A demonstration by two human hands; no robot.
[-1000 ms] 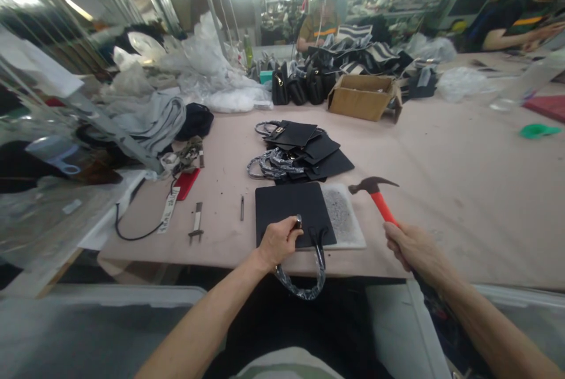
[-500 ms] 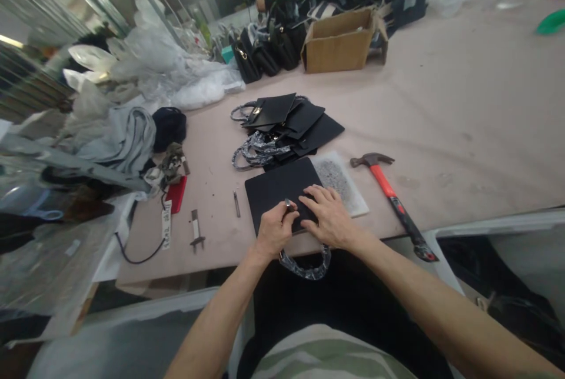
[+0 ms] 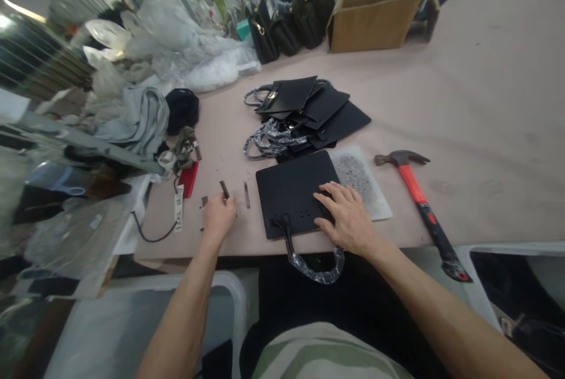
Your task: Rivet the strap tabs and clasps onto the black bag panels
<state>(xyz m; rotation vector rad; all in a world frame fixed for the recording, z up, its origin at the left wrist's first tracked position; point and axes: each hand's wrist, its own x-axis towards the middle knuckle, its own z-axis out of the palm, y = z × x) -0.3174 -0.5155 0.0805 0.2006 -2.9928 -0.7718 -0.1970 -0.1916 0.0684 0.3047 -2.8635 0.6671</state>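
Observation:
My left hand (image 3: 219, 213) is closed round a small dark metal tool (image 3: 225, 189), over the table left of the black panel. A second tool, largely hidden, lies under or beside that hand. My right hand (image 3: 346, 214) rests with spread fingers on the right part of the flat black leather panel (image 3: 295, 188). A plastic-wrapped handle (image 3: 315, 273) hangs from the panel over the table's front edge. Small marks show on the panel near its lower edge. Between my left hand and the panel lies a thin metal punch (image 3: 247, 195).
A claw hammer (image 3: 415, 188) lies right of a worn white board (image 3: 357, 182). Behind the panel are stacked black bag pieces (image 3: 326, 109). Farther back stand a cardboard box (image 3: 371, 23) and black bags (image 3: 265, 32). A red object (image 3: 188, 180) and cloths (image 3: 141, 120) lie left.
My left hand has left the panel and moved left, still with a small tool in it. My right hand stays on the panel. The view has shifted.

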